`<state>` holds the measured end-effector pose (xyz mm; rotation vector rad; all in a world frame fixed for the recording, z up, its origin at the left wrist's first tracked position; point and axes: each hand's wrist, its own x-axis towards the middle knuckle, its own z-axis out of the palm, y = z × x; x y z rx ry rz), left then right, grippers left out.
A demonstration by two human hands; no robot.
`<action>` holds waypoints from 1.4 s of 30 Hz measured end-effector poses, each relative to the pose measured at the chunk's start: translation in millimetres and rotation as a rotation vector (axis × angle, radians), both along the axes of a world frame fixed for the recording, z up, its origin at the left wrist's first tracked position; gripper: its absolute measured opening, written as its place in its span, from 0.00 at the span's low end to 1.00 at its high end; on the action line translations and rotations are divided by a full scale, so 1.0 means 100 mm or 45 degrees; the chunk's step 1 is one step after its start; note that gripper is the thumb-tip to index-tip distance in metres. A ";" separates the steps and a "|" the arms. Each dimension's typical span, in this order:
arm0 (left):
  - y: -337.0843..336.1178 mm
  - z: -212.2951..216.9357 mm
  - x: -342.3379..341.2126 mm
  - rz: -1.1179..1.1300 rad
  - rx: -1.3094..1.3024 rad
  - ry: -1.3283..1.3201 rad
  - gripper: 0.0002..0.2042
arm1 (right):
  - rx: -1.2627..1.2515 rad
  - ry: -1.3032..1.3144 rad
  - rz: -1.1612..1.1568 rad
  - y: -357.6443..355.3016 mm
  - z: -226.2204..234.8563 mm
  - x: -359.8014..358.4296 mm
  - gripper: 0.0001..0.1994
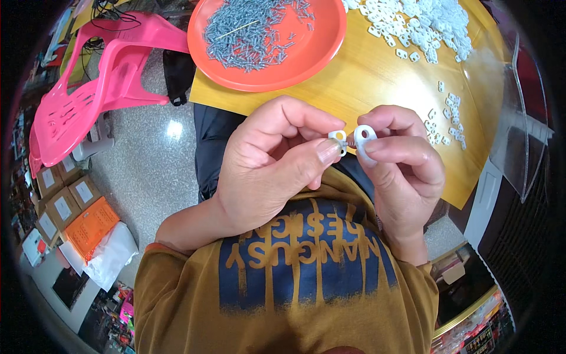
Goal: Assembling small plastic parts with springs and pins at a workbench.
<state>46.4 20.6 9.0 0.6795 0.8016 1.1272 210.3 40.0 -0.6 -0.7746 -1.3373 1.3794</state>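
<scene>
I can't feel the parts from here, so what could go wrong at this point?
1. The left hand and right hand pinch two small white clips over the lap, past the table edge; a dropped one would likely fall to the floor.
2. The screw between them is barely visible, so misalignment may go unnoticed.

bright, even | floor (174, 128) glare | fisheye rim dark, bent

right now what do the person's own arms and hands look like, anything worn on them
Both the left hand and the right hand are bare: no gloves, rings or watch visible. The forearms are uncovered. The short sleeves belong to a mustard-yellow T-shirt with a dark blue printed panel on the chest.
</scene>
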 end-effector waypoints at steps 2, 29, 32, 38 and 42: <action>0.00 0.00 0.00 -0.002 -0.003 0.010 0.08 | 0.111 -0.165 -0.010 0.00 0.03 0.01 0.07; -0.05 -0.03 0.03 0.041 0.047 0.082 0.07 | -0.115 -0.082 -0.072 -0.11 0.06 -0.05 0.13; -0.05 -0.03 0.04 0.073 0.079 0.108 0.07 | -0.077 -0.134 -0.079 -0.11 0.05 -0.05 0.13; -0.05 0.01 0.03 0.057 0.057 0.174 0.07 | 0.068 -0.190 -0.126 -0.11 0.05 -0.06 0.13; -0.05 0.03 0.02 0.025 0.028 0.114 0.07 | 0.240 -0.300 -0.142 -0.09 0.06 -0.04 0.13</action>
